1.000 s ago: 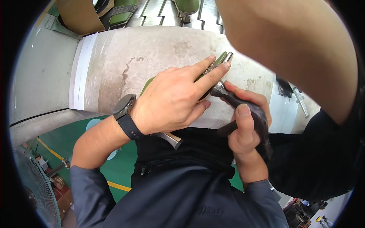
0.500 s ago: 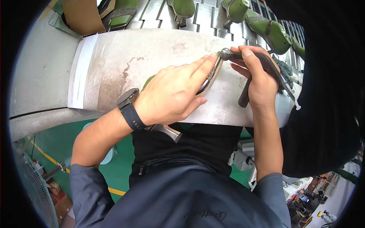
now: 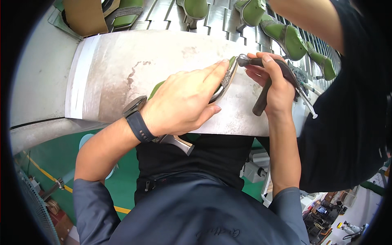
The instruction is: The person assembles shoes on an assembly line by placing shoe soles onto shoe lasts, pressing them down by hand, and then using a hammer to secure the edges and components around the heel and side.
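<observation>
Under my left hand (image 3: 181,100) lies a high-heeled shoe (image 3: 226,79) with a glittery strap and a green form inside. My fingers are pressed along its side, and much of it is hidden beneath my palm. Its metallic heel (image 3: 179,143) sticks out below my wrist, past the table edge. In my right hand (image 3: 277,81) is a dark hammer (image 3: 243,61), its round metal head at the toe of the shoe; whether they touch I cannot tell. A thin metal rod with a pale tip (image 3: 314,115) also sticks out of that hand.
The shoe rests over a pale, stained worktop (image 3: 110,77). Beyond it runs a slatted metal conveyor (image 3: 157,16) with several green-lined heeled shoes (image 3: 295,43). A cardboard piece (image 3: 85,16) stands at the far left. Another person's arm (image 3: 312,18) reaches in at the upper right.
The other person's bare forearm has come into view over the conveyor. My hands keep nearly the same pose on the shoe and hammer, while the whole view has shifted slightly.
</observation>
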`<action>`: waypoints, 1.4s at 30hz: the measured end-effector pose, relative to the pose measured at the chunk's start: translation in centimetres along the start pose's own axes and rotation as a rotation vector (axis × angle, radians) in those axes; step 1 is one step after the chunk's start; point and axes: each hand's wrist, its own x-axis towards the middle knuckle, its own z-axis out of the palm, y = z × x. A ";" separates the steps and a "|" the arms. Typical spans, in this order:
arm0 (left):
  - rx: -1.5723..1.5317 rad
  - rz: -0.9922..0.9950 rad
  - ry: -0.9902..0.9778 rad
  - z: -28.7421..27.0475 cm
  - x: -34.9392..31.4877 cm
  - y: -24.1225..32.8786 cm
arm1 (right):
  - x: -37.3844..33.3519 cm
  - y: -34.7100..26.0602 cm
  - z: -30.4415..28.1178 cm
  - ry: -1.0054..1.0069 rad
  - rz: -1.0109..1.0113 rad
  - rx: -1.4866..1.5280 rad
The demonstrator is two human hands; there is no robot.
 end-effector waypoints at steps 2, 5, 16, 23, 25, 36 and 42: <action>-0.016 -0.015 0.000 0.2 0.1 0.1 | -0.4 0.6 -0.3 -0.030 0.001 0.040; -0.011 0.012 0.029 0.6 -0.1 -0.2 | -3.9 -0.4 0.4 -0.111 -0.071 0.018; -0.042 -0.007 0.026 0.3 -0.2 -0.2 | -8.3 -1.3 1.8 -0.270 -0.451 -0.448; 0.003 -0.005 0.021 0.4 -0.4 -0.2 | -11.8 1.6 5.6 -0.169 -0.817 -0.632; -0.022 0.021 0.010 0.4 -0.7 -0.8 | -11.8 1.8 5.0 -0.207 -0.631 -0.453; -0.184 -0.166 0.039 -1.3 -3.9 -3.2 | -10.9 2.6 4.9 -0.244 -0.814 -0.561; -0.180 -0.157 0.059 -1.0 -4.1 -3.4 | -11.7 2.6 5.8 -0.358 -0.641 -0.428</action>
